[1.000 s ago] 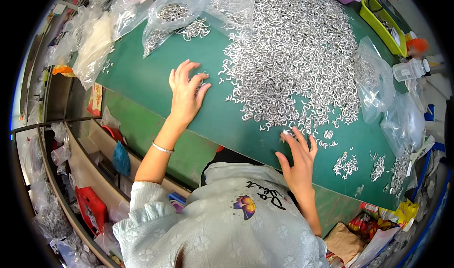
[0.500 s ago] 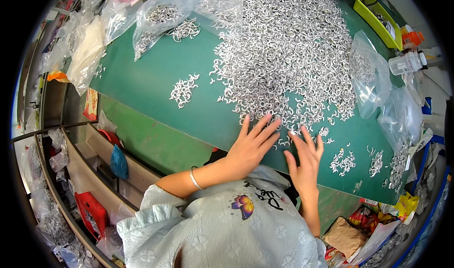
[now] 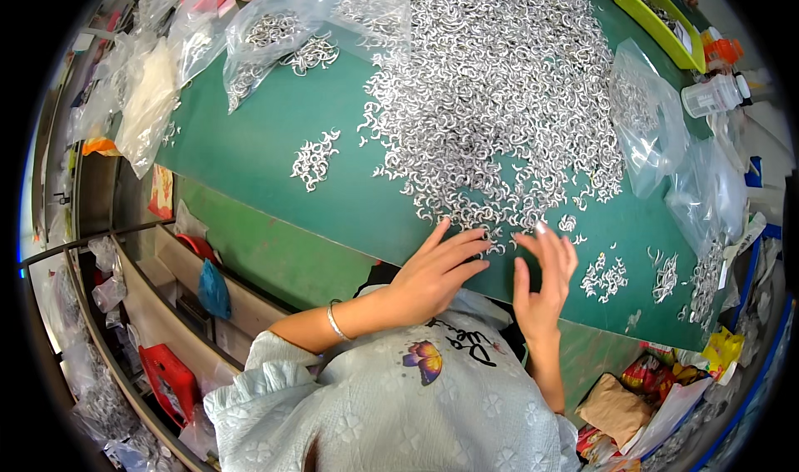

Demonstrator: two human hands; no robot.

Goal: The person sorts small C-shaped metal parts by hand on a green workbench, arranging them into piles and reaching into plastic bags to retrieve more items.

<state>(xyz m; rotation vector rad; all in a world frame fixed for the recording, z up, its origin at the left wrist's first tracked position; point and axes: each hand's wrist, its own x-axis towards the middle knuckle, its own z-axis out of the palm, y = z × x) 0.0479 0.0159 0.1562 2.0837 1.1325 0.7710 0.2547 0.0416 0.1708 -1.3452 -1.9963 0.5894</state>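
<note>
A broad pile of small silvery crescent-shaped metal pieces [image 3: 499, 97] covers much of the green tabletop [image 3: 241, 164]. At the pile's near edge, my left hand [image 3: 439, 272] lies with fingers spread, its tips among the closest pieces. My right hand [image 3: 545, 276] is beside it, thumb and fingers apart, fingertips on or just above the pieces there. I see nothing held in either hand. Small separate heaps of the same pieces lie left of the pile [image 3: 315, 160] and to the right of my right hand [image 3: 604, 278].
Clear plastic bags with pieces lie at the table's back left [image 3: 275, 35] and right side [image 3: 645, 122]. A yellow-green basket [image 3: 662, 18] and a clear jar [image 3: 714, 96] stand at the right. Open drawers [image 3: 225, 330] with a red basket [image 3: 169, 382] are at the lower left.
Both hands have drawn slightly nearer to me, and some pieces at the near edge have shifted with them. The whole view has moved a little.
</note>
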